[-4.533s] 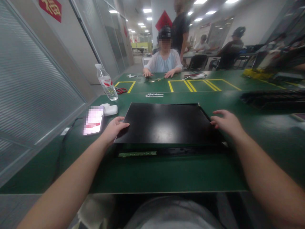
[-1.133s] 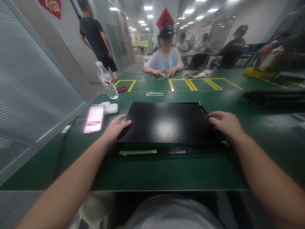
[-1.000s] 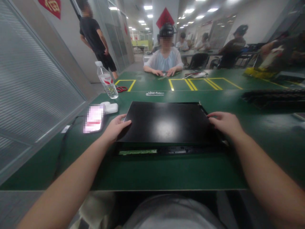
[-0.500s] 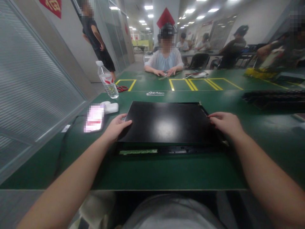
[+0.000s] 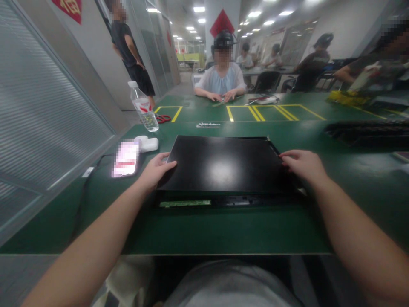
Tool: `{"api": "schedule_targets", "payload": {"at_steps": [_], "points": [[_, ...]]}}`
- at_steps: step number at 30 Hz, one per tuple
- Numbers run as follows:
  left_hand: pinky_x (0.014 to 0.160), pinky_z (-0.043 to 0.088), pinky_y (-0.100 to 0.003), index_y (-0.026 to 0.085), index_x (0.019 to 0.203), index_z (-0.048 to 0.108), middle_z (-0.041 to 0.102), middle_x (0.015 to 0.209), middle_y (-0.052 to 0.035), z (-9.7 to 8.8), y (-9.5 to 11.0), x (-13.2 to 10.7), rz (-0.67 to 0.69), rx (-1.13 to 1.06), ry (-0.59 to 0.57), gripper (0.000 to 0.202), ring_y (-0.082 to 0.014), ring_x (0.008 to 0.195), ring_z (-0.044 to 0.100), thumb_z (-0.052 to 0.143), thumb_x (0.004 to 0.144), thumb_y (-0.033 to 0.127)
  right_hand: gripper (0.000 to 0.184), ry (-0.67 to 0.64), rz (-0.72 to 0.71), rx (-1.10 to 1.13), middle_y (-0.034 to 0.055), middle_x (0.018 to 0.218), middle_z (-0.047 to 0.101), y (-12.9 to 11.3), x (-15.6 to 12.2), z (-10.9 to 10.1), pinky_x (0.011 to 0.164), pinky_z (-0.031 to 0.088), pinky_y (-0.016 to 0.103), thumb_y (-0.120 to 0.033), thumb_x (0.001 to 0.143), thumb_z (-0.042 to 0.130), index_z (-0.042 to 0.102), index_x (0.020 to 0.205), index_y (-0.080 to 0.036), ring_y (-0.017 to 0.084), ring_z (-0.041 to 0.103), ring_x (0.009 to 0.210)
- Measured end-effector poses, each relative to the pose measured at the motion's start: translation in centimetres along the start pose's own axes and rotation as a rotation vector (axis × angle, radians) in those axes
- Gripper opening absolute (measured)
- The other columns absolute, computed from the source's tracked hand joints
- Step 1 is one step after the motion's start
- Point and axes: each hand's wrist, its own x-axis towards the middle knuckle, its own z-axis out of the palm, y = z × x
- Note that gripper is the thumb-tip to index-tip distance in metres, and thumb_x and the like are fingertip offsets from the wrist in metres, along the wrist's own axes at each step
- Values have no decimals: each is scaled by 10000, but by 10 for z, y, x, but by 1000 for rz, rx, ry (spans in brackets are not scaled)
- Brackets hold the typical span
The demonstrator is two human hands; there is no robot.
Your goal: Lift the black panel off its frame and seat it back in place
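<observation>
A flat black panel [image 5: 223, 164] lies on the green table [image 5: 223, 230] in front of me, over a dark frame whose near edge shows a green circuit strip [image 5: 184, 204]. My left hand [image 5: 156, 170] grips the panel's left edge, thumb on top and fingers curled at the side. At the panel's right edge rests my right hand [image 5: 303, 165], fingers bent over the rim. Both hands hold the panel.
A phone [image 5: 126, 160] and a white case [image 5: 147, 145] lie to the left, with a water bottle [image 5: 142, 107] and red scissors [image 5: 163, 119] behind them. A person sits across the table [image 5: 222, 79]; another stands at the left [image 5: 129, 47]. A dark tray [image 5: 367, 130] lies at the right.
Since the oldest frame the panel has slid slightly away from me with both hands on it. Over the last second the hands stay still; the standing person at the left shifts.
</observation>
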Motion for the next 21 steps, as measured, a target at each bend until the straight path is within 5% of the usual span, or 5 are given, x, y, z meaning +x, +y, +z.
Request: {"api": "schedule_targets", "payload": {"at_steps": [21], "points": [[598,621,-266,135,1343,587,807,748,-21,0,-2,1,-2,0,-22,481,-188,579,764,719,901,-1,272,-11,117,43,60,808,815,-13,-3,-5,765,606,407,-282,876,626,861,1005,-241,255,761,691]]}}
